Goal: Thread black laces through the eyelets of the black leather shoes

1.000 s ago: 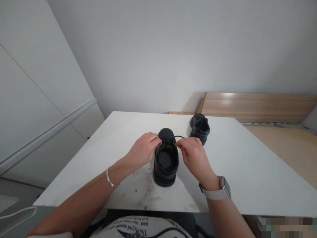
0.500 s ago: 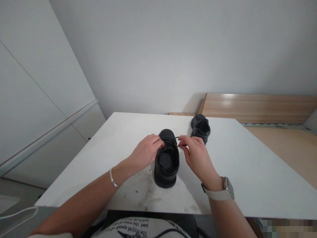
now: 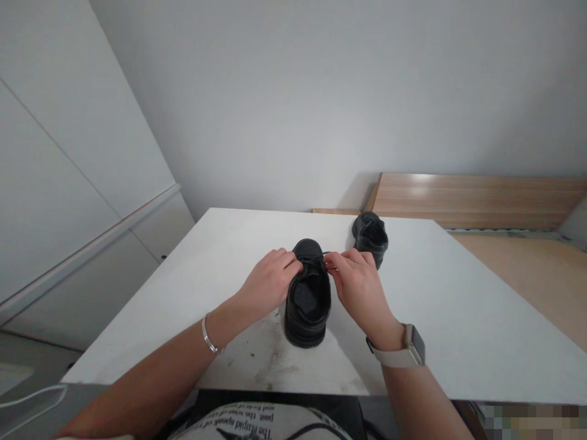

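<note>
A black lace-up shoe (image 3: 306,327) stands on the white table in front of me, toe pointing away. At the left side of its lacing, my left hand (image 3: 273,276) is closed, its fingertips pinched against the upper; what lies between them is hidden. Across from it my right hand (image 3: 355,282) pinches a thin black shoelace (image 3: 326,252) close to the eyelets on the right. The second black shoe (image 3: 370,235) sits farther back to the right, partly behind my right hand.
The white table (image 3: 458,318) has dark smudges (image 3: 275,360) near its front edge. A wooden board (image 3: 477,198) stands behind at the right, above a beige surface. White cabinet panels (image 3: 68,153) rise at the left, and a grey wall is at the back.
My right hand has moved left, nearer to the shoe, with the shoelace in its fingers. My left hand and both shoes have stayed nearly in place.
</note>
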The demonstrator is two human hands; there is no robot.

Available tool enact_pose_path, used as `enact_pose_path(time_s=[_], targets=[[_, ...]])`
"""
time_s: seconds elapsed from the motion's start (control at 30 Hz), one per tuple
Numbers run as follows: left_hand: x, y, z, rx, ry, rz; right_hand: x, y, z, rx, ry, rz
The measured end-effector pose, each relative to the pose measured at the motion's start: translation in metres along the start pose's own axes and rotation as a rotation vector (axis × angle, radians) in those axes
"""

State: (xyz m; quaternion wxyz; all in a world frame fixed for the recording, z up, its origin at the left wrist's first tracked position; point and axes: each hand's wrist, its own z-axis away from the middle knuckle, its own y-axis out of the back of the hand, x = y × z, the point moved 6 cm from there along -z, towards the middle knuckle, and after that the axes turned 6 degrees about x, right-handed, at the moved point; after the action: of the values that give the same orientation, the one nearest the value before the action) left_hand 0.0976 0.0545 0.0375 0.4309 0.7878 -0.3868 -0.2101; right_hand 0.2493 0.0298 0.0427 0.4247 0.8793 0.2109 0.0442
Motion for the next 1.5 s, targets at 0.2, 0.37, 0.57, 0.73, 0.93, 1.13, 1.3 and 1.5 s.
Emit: enact_pose_path(time_s=[0.2, 0.37, 0.57, 0.73, 0.93, 1.13, 1.3, 1.5], targets=[[0.000, -0.005, 0.002, 0.006, 0.031, -0.049, 0.002, -0.002, 0.004, -0.001, -0.042, -0.022], [-0.003, -0.003, 0.002, 0.105, 0.054, 0.030, 0.002, -0.008, 0.008, -0.030, -0.099, -0.095], [-0.007, -0.003, 0.008, 0.140, 0.102, 0.118, -0.004, -0.009, 0.010, -0.033, -0.147, -0.182], [-0.003, -0.006, 0.010, 0.125, 0.178, 0.139, -0.011, -0.005, 0.009, -0.016, -0.154, -0.190], [-0.008, -0.006, 0.007, 0.073, 0.243, 0.264, -0.014, -0.009, 0.010, -0.029, -0.178, -0.180], [-0.015, 0.000, 0.015, 0.072, 0.264, 0.222, -0.016, -0.013, 0.005, -0.035, -0.217, -0.291], [-0.019, 0.008, 0.022, 0.086, 0.269, 0.193, -0.026, -0.019, 0.000, -0.082, -0.161, -0.254], [-0.016, 0.019, 0.016, 0.107, 0.235, 0.203, -0.030, -0.023, -0.007, -0.126, -0.107, -0.091]])
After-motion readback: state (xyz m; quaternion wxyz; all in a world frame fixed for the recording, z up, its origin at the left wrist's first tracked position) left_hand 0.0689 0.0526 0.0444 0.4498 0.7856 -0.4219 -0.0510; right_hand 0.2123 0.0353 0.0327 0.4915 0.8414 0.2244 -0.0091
